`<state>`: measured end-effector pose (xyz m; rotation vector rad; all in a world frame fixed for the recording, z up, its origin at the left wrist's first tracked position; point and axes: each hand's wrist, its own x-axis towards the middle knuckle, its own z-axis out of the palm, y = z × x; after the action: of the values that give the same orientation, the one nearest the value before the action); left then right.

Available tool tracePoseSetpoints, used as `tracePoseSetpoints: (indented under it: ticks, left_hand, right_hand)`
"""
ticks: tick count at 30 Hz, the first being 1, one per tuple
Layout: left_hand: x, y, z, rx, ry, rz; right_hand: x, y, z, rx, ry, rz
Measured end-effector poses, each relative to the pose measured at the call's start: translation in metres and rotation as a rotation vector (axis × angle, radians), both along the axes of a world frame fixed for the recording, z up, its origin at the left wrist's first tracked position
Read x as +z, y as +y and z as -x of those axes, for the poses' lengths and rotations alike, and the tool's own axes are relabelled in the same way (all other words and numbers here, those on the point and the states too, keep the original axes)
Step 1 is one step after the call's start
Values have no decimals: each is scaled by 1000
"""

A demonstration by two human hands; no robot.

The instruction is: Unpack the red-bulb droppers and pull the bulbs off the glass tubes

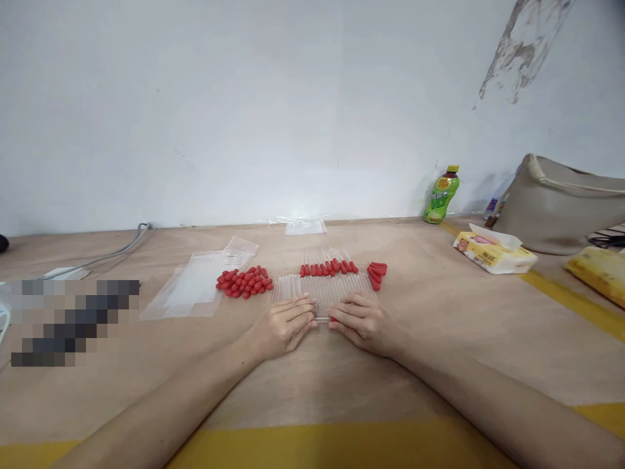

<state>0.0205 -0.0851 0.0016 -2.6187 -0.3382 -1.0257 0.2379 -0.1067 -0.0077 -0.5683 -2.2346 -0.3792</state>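
A row of clear glass tubes (336, 286) lies side by side on the brown table, partly covered by my fingers. My left hand (286, 326) rests at the row's near left, fingers closed on a single clear tube (322, 320) lying crosswise between both hands. My right hand (364, 322) is closed at the other end of that tube, pinching a red rubber bulb (333, 319) of which only a bit shows. Whether the tube is inside the bulb is hidden. Beyond the row lie several droppers (329, 266), red bulbs fitted on clear tubes.
Loose red bulbs form a pile (247, 281) on the left and a small group (377, 273) on the right. Clear plastic bags (195, 283) lie further left. A green bottle (442, 195), tissue pack (495, 251) and beige bag (547, 205) stand at the right.
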Motion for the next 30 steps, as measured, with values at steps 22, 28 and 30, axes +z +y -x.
tracePoseSetpoints:
  ticks: [22, 28, 30]
  left_hand:
    - [-5, 0, 10, -40, -19, 151]
    - [-1, 12, 26, 139, -205, 90]
    - [-1, 16, 26, 245, -251, 105]
  right_hand:
    - [12, -5, -19, 4, -105, -310]
    - [6, 13, -43, -229, 199, -156]
    - [4, 22, -48, -282, 293, -58]
